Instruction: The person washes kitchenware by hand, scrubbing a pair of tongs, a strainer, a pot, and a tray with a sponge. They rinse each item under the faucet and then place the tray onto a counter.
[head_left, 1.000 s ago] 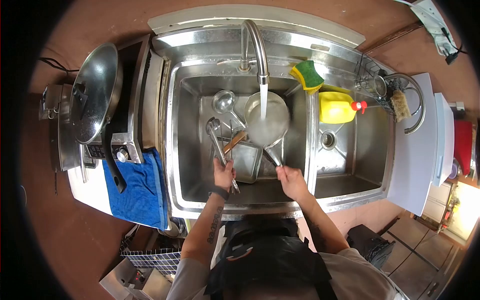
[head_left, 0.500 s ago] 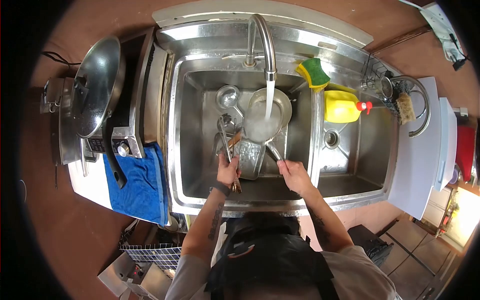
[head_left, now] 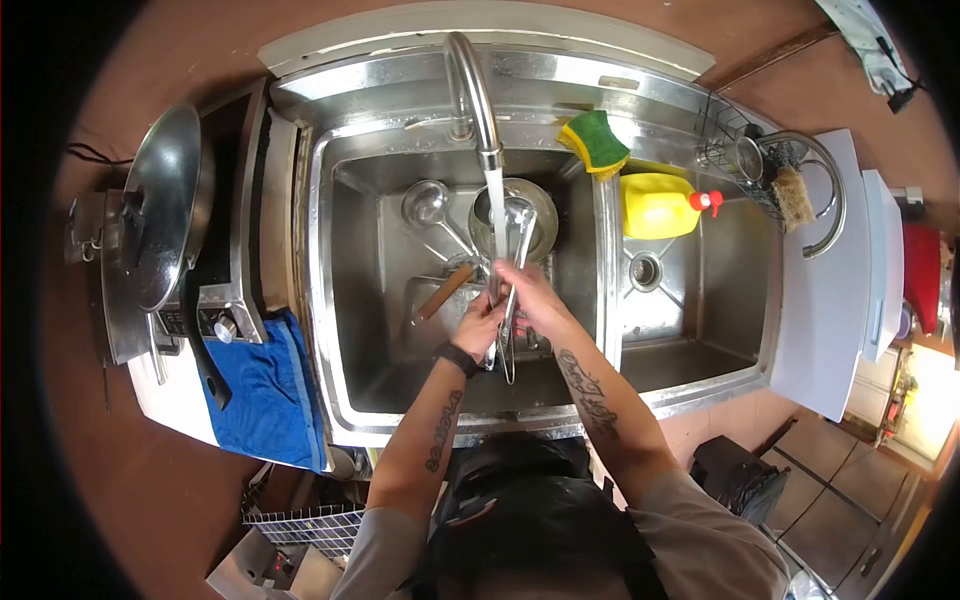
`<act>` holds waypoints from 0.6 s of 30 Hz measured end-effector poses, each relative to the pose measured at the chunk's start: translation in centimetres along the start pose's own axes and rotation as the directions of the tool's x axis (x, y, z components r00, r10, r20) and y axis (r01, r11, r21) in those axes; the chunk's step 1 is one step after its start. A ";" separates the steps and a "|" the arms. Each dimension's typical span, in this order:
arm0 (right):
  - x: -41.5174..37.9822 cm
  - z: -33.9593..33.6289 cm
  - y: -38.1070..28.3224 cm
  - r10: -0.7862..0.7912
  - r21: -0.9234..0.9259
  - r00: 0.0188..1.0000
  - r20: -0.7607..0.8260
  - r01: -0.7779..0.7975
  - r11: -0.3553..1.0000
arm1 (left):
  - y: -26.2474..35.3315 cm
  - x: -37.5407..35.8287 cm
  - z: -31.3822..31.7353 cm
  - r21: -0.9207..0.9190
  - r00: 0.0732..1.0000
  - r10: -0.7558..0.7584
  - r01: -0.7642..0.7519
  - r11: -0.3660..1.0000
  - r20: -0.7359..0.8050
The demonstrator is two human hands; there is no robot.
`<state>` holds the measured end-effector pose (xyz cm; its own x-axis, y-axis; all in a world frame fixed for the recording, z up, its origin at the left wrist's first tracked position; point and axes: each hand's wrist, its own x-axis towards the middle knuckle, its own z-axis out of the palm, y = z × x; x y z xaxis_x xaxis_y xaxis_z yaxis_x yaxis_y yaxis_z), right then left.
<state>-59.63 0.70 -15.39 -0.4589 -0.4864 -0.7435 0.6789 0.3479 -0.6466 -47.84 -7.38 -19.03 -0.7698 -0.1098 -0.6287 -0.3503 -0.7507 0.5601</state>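
Observation:
Both hands meet over the left sink basin (head_left: 360,370), beneath the running water (head_left: 497,215) from the faucet. My left hand (head_left: 478,335) is closed around a bundle of long metal utensils (head_left: 524,240); their exact kinds are hard to make out. Fingers of my right hand (head_left: 535,300) wrap the same bundle a little higher, touching the stream. Behind the hands a round steel pan (head_left: 545,225) lies in the basin. To its left rests a metal ladle (head_left: 427,205). A wooden handle (head_left: 445,292) lies across a metal tray (head_left: 415,300), partly hidden by my left hand.
A green and yellow sponge (head_left: 597,140) sits on the sink's back ledge. In the right basin stands a yellow bottle (head_left: 658,205) with a red cap. A lidded pan (head_left: 165,210) rests on the stove at left, above a blue towel (head_left: 265,390).
My right hand has let go of the pan's handle and moved left onto the metal utensils. My left hand has brought them under the stream. The view has shifted slightly.

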 end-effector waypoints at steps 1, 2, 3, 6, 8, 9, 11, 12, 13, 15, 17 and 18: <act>1.1 -0.1 0.2 -0.005 0.004 1.000 -0.004 0.005 1.000 | 0.3 0.2 0.3 0.062 0.999 0.041 -0.042 0.997 0.028; 2.5 -0.1 0.8 -0.068 -0.102 0.995 -0.079 0.060 0.993 | 0.7 0.1 0.1 0.217 0.998 -0.067 0.066 0.974 -0.004; 3.4 0.2 1.0 -0.135 -0.210 0.980 -0.147 0.103 0.972 | 1.3 0.0 0.4 0.222 0.998 -0.068 0.067 0.973 -0.004; 5.4 0.8 1.9 -0.126 0.119 0.979 -0.160 0.146 0.982 | 1.0 1.7 -0.2 0.551 0.974 0.201 -0.111 0.827 -0.106; 6.6 1.2 2.4 0.048 0.298 0.977 -0.206 0.016 0.954 | 1.9 1.3 0.2 0.620 0.984 0.150 -0.061 0.783 -0.093; 6.2 1.3 2.0 0.052 0.303 0.976 -0.210 0.014 0.953 | 3.2 0.5 1.5 0.680 0.992 0.095 -0.013 0.733 -0.083; 6.0 1.2 1.4 0.159 0.494 0.986 0.050 -0.162 0.854 | 3.2 0.5 2.3 0.734 0.963 0.229 -0.056 0.677 -0.139; 6.9 1.0 2.3 0.074 0.506 0.997 0.032 -0.081 0.859 | 3.0 0.9 1.9 0.718 0.964 0.215 -0.038 0.695 -0.157; 6.7 1.2 1.7 0.072 0.509 0.997 0.030 -0.077 0.857 | 2.5 1.5 1.4 0.702 0.964 0.203 -0.024 0.712 -0.173; 6.3 1.4 0.7 0.125 0.498 0.991 -0.052 -0.083 0.863 | -1.2 4.8 -0.6 0.742 0.906 0.370 -0.101 0.663 -0.207; 7.3 -0.1 1.7 0.138 0.534 0.986 0.090 -0.164 0.829 | -2.8 5.6 -1.3 0.779 0.827 0.513 -0.160 0.607 -0.230; 7.7 -0.3 2.2 0.151 0.422 0.988 -0.028 -0.125 0.898 | -2.4 5.8 -1.8 0.805 0.864 0.467 -0.140 0.577 -0.185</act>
<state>-61.85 -2.02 -22.55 -0.3674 -0.4054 -0.8370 0.9087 0.0352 -0.4159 -50.53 -7.38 -24.99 -0.7304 -0.5666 -0.3816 -0.5239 0.1062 0.8451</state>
